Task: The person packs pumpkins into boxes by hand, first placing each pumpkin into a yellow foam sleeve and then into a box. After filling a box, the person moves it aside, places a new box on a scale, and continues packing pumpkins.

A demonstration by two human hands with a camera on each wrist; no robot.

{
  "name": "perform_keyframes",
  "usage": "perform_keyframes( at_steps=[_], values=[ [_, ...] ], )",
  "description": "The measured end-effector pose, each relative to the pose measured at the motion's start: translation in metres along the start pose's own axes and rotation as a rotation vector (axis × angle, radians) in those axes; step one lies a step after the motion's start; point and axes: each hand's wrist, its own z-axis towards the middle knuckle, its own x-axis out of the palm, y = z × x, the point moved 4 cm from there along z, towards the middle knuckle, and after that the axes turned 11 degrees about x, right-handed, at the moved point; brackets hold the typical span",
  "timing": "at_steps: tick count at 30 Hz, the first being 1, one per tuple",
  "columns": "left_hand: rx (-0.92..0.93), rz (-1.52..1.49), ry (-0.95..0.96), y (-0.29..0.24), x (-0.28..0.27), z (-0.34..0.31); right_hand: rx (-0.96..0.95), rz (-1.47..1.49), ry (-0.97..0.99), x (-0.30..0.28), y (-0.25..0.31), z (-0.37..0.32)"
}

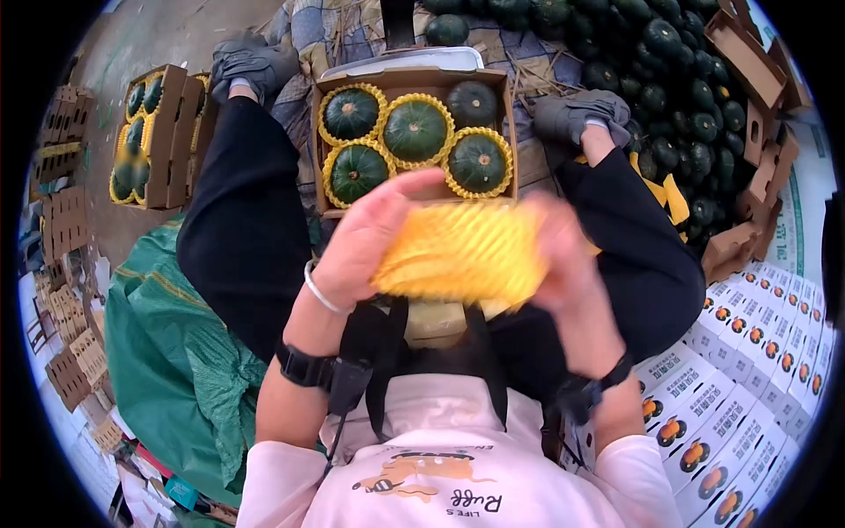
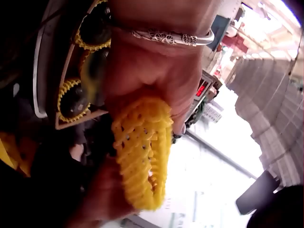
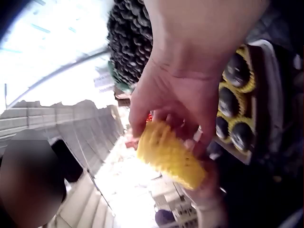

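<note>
A yellow foam net sleeve (image 1: pixel 462 251), flattened and slightly blurred, is stretched between my two hands in front of the carton. My left hand (image 1: pixel 365 242) grips one end; a silver bangle circles that wrist. At the other end my right hand (image 3: pixel 175 102) holds the net, its fingers curled at the edge. Just beyond lies an open cardboard carton (image 1: pixel 412 81) with several dark green pumpkins. Most sit in yellow foam nets, such as the middle pumpkin (image 1: pixel 415 129). The back right pumpkin (image 1: pixel 473 104) has no yellow net around it.
A large heap of green pumpkins (image 1: pixel 678 97) fills the far right, beside cardboard pieces (image 1: pixel 748 238). Printed white cartons (image 1: pixel 731 387) stand at right. Another packed carton (image 1: pixel 167 141) is at far left, and a green sack (image 1: pixel 167 343) lies beside the left leg.
</note>
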Motion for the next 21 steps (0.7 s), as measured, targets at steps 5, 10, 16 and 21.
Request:
perform_keyframes(
  at_steps=[5,10,16,21],
  values=[
    [0.085,0.773,-0.372,0.048,-0.044,0.107,-0.087,-1.082,-0.469,-0.108,0.079,0.148],
    [0.032,0.609,-0.677,0.107,-0.090,0.169,0.000,-1.625,-0.448,-0.129,0.071,0.203],
    [0.279,0.057,-0.511,0.026,-0.031,0.078,-0.214,-1.496,-0.636,-0.011,0.063,0.061],
    [0.120,-0.157,-0.434,0.029,-0.036,0.035,-0.265,-1.155,-0.568,-0.001,0.024,0.032]
  ],
)
